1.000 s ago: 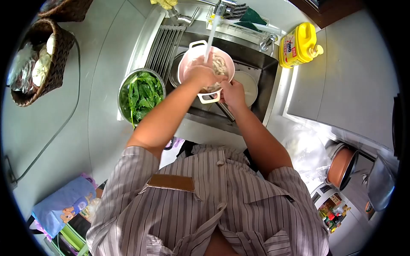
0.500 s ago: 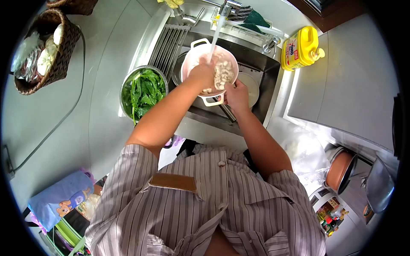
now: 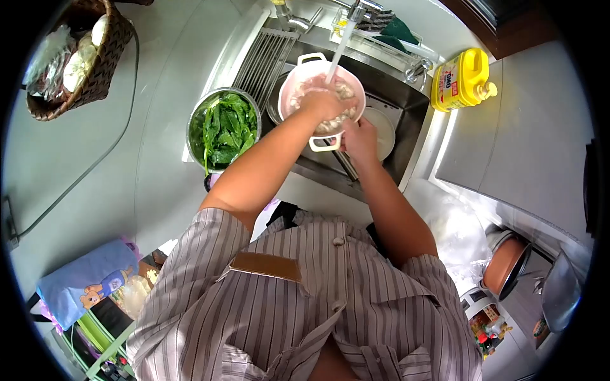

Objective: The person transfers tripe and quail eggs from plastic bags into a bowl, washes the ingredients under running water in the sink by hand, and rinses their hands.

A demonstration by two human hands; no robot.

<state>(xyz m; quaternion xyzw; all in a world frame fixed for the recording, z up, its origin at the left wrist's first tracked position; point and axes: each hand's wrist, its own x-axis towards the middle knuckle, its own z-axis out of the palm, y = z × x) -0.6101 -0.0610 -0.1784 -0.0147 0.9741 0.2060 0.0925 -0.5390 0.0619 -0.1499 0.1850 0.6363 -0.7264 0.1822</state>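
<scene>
Sink: a steel basin (image 3: 413, 120) beneath the fingers of the left hand (image 3: 323, 105) and the right hand (image 3: 360, 140).
Two-handled bowl: white outside, pinkish within (image 3: 287, 89), over the sink, surrounding the left fingers and touching the right ones.
Steel bowl: round (image 3: 193, 136), left of both hands' fingers, beside the sink, filled with leafy greens (image 3: 230, 127).
Bar rack: metal rods (image 3: 257, 63), beyond the left fingers and to their left.
Yellow bottle: a pump-top container (image 3: 460, 79), well to the right of the right fingers and farther away, beside the sink.
Pale plate: round (image 3: 386, 130), in the sink just right of the right fingers.
Left hand: inside the two-handled bowl among its contents; whether its fingers are spread or pressed together, I cannot tell.
Right hand: fingers pinching the near right rim, close to the near handle.
Running water: a thin stream (image 3: 342, 47) falling just beyond the left fingers.
Pale pieces: small, whitish lumps (image 3: 329, 126) around the left fingers.
</scene>
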